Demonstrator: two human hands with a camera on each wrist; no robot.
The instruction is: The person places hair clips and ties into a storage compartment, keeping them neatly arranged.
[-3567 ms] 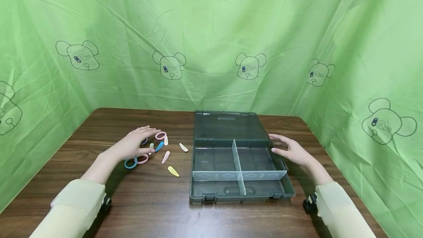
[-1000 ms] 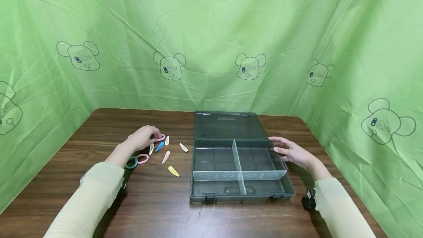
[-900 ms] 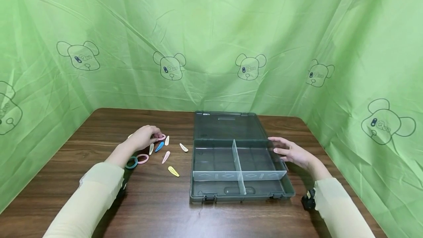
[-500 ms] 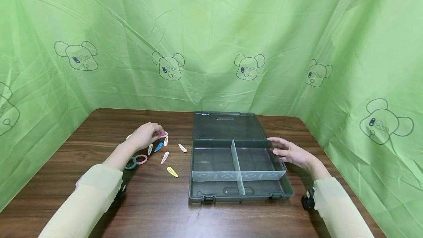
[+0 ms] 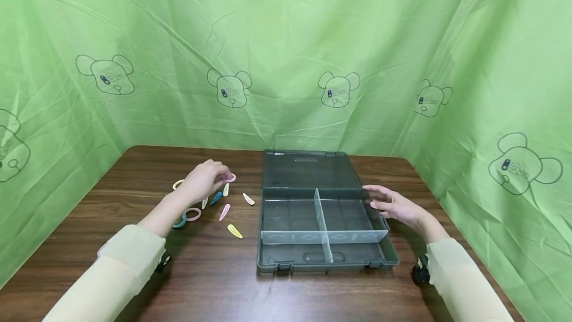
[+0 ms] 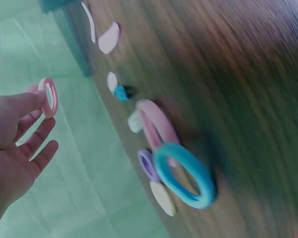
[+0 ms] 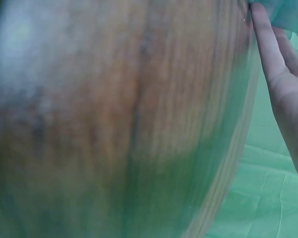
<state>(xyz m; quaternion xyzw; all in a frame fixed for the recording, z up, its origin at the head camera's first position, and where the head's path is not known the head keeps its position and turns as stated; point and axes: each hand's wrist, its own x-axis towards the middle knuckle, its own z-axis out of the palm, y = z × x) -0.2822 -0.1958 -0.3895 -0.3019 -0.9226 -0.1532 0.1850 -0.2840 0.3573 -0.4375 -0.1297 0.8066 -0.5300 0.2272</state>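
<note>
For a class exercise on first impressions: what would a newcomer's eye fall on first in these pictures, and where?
Probably the bright green cloth, printed with cartoon animal faces, hanging behind and beside the brown table. Next comes the open, divided grey box, right of the table's middle. Then the left hand, left of that box, pinching a pink ring.

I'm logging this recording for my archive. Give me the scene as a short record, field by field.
Left hand: pinches a small pink ring
Right hand: fingers at the box's right edge
Box: dark, translucent, lid folded back, pale dividers inside
Other rings: teal ring, second pink ring, purple ring, yellow ring
Clips: blue clip, yellow clip, pink clip, three pale clips, all left of the box
Table: brown, wood-grained
Backdrop: green cloth printed with cartoon animal faces
</note>
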